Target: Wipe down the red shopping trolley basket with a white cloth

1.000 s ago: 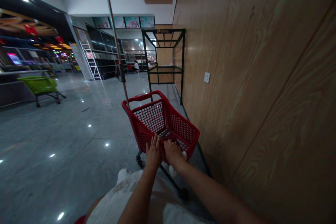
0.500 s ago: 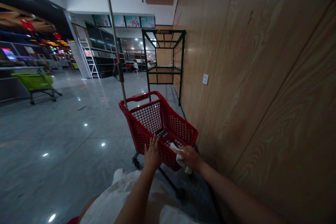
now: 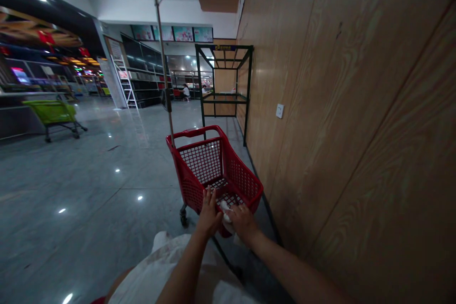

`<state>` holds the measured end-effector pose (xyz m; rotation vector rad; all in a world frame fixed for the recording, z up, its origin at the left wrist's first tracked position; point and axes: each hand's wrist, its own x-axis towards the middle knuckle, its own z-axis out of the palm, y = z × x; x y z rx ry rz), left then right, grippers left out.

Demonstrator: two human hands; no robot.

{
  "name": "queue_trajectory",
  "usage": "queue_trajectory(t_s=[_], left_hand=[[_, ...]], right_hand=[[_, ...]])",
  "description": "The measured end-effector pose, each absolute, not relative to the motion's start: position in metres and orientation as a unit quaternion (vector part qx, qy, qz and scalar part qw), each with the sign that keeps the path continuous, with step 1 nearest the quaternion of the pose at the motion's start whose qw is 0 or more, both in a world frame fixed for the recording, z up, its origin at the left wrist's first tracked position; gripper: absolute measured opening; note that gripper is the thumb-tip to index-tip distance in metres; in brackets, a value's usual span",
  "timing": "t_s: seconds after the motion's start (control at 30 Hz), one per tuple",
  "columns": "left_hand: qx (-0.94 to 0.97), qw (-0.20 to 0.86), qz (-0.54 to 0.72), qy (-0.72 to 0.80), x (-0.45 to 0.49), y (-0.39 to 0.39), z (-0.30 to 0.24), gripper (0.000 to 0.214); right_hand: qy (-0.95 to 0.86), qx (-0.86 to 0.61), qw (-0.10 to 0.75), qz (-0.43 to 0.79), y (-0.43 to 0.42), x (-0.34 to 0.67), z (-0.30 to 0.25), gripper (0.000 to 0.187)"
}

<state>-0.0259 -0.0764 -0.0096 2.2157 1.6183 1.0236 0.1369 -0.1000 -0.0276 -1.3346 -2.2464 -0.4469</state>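
Observation:
A red plastic shopping cart (image 3: 238, 171) with lattice sides stands on the floor in front of me, beside the wooden wall. My left hand (image 3: 209, 216) rests on its near rim, fingers stretched out. Just right of it, my right hand (image 3: 242, 222) is closed on a white cloth (image 3: 226, 209), pressed against the same rim. Part of the cloth is hidden under the fingers. The two hands are very close together.
A thin pole (image 3: 163, 66) rises by the cart's far left corner. Behind the cart stands a dark metal rack (image 3: 249, 90) against the wood-panelled wall (image 3: 320, 104). A green cart (image 3: 52, 111) is at left; a person (image 3: 186, 91) crouches far back.
My right hand has slid the cloth left along the rim, towards my left hand. My left hand stays on the rim. The cart has turned slightly and the view has shifted a little.

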Motion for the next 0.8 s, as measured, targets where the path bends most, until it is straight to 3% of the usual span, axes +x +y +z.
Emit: queue_trajectory(t_s=[0.17, 0.33, 0.53, 0.8], left_hand=[[0.763, 0.059, 0.328, 0.554, -0.057, -0.078, -0.008, 0.082], [0.776, -0.026, 0.311, 0.548, -0.059, -0.095, -0.009, 0.073], [0.832, -0.101, 0.288, 0.463, -0.027, -0.097, -0.029, 0.071], [0.817, -0.132, 0.295, 0.478, -0.028, -0.088, -0.039, 0.067]], right_hand=[[-0.860, -0.450, 0.208, -0.120, -0.101, 0.126, -0.012, 0.020], [-0.886, -0.424, 0.169, -0.080, -0.086, 0.177, 0.002, 0.026], [-0.861, -0.464, 0.196, -0.072, -0.079, 0.206, -0.003, 0.030], [-0.881, -0.403, 0.237, -0.078, -0.096, 0.139, -0.016, 0.030]])
